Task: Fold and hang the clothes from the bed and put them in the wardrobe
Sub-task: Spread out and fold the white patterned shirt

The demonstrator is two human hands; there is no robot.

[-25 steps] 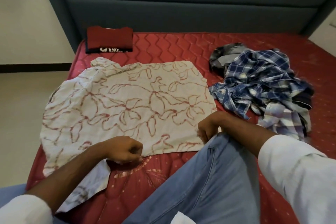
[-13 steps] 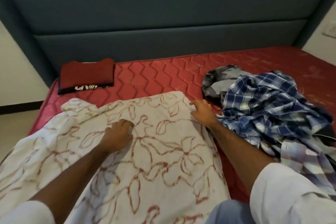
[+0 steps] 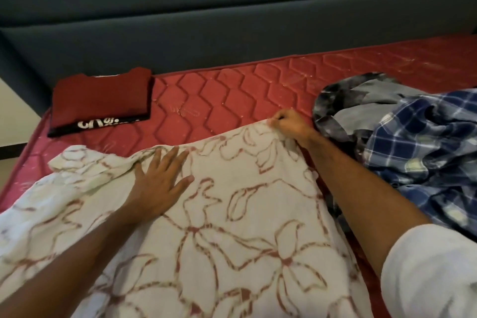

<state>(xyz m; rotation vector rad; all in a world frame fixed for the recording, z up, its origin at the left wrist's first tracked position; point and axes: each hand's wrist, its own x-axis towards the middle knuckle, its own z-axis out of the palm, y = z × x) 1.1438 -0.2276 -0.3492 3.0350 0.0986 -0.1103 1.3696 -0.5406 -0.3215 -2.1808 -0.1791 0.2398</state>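
So we are only a little way into the job. Our bed (image 3: 232, 90) with its red mattress holds everything, with a dark padded headboard (image 3: 232, 20) past both hands. One dark red shirt (image 3: 100, 100) is already folded and lies far ahead of our left hand, near the headboard. We think that one is done, though it is not in the wardrobe yet. We cannot see the wardrobe at all.

Right under our arms is the big white cloth with red flowers (image 3: 232, 227). It lies spread out on the bed and is not folded yet. We think we are making it smooth and straight so we can fold it.

Off to the side of our right hand sits a messy pile. It has a blue checked shirt (image 3: 423, 157) on top and a grey and black garment (image 3: 361, 100) poking out behind it. Those are not folded at all, so most of the work is left.

Our left hand (image 3: 160, 183) is flat on the flowery cloth with its fingers straight and spread, pressing it down. A crumpled bit of the cloth bunches up just beside its thumb side.

Our right hand (image 3: 289, 124) is at the far corner of the cloth. Its fingers are curled and pinch that corner, lifting it a tiny bit off the mattress. The messy pile lies just beside this hand.
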